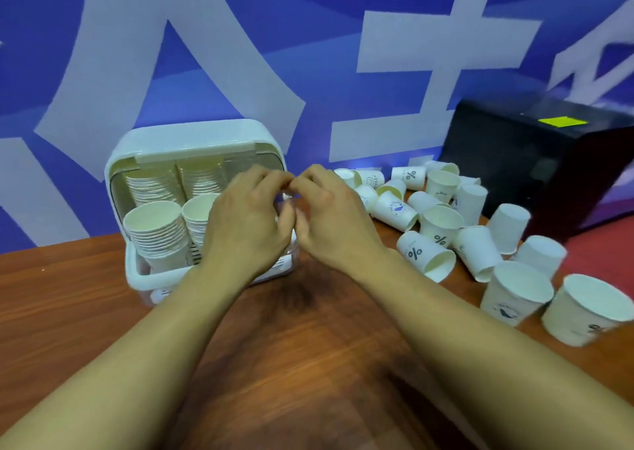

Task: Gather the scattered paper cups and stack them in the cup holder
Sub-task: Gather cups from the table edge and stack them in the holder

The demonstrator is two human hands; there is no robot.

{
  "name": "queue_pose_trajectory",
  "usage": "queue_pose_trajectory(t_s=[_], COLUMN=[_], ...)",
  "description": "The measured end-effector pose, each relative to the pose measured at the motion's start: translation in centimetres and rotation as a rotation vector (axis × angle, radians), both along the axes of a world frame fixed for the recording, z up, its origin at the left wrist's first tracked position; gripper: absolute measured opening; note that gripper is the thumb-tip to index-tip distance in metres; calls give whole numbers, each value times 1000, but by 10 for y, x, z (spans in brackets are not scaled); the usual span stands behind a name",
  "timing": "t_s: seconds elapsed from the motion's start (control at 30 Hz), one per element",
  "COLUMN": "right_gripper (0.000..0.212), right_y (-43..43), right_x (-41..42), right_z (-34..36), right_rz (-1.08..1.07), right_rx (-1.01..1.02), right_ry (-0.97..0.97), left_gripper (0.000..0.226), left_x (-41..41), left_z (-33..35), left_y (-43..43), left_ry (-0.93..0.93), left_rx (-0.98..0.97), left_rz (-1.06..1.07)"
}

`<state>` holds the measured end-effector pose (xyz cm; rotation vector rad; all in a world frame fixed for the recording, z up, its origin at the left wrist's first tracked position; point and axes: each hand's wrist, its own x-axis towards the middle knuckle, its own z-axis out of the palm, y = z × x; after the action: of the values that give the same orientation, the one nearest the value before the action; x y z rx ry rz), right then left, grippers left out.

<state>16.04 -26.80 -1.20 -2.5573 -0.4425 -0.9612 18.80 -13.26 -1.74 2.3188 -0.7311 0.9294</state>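
Wooden tabletop (308,364) below blue wall (240,55) with white characters: cup holder (192,137) holding nested stacks, left hand (247,223) and right hand (332,223) curled fingertip-to-fingertip just before it, contents of grasp indiscernible, loose paper cups (425,254) scattered to its right, black box (535,161) farther right.

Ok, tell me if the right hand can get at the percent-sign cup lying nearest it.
Probably yes: the percent-sign cup lies on its side just beside the right hand, nothing between them.

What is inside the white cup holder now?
Nested paper cups fill the left and middle of the cup holder. The left hand and right hand cover its right side; anything there is hidden.
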Motion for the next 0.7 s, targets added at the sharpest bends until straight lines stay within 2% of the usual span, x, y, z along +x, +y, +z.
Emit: queue_pose_trajectory(t_s=[0.2, 0.3, 0.4, 0.5, 0.6, 0.7], right_gripper=[25, 20, 20, 23, 29, 36], right_y=[-68, -108, -145, -169, -184, -194], right_x=[-52, -80, -106, -126, -138, -141], right_z=[5, 2, -6, -18, -32, -45], right_rz=[-199, -346, -498, -621, -678, -693], right_rx=[34, 15, 10, -55, -93, -128], right_ry=[-28, -3, 44, 149, 220, 301], left_gripper=[23, 26, 27, 33, 43, 50], left_x=[-19, -27, -27, -20, -9, -4], left_z=[-3, -12, -29, -51, -66, -73], left_y=[-76, -115, -148, -171, -183, -189], left_ry=[44, 89, 139, 111, 98, 95], left_rx=[-52, -14, 146, 374, 596, 720], left_rz=[-210, -322, -403, -421, -379, -381])
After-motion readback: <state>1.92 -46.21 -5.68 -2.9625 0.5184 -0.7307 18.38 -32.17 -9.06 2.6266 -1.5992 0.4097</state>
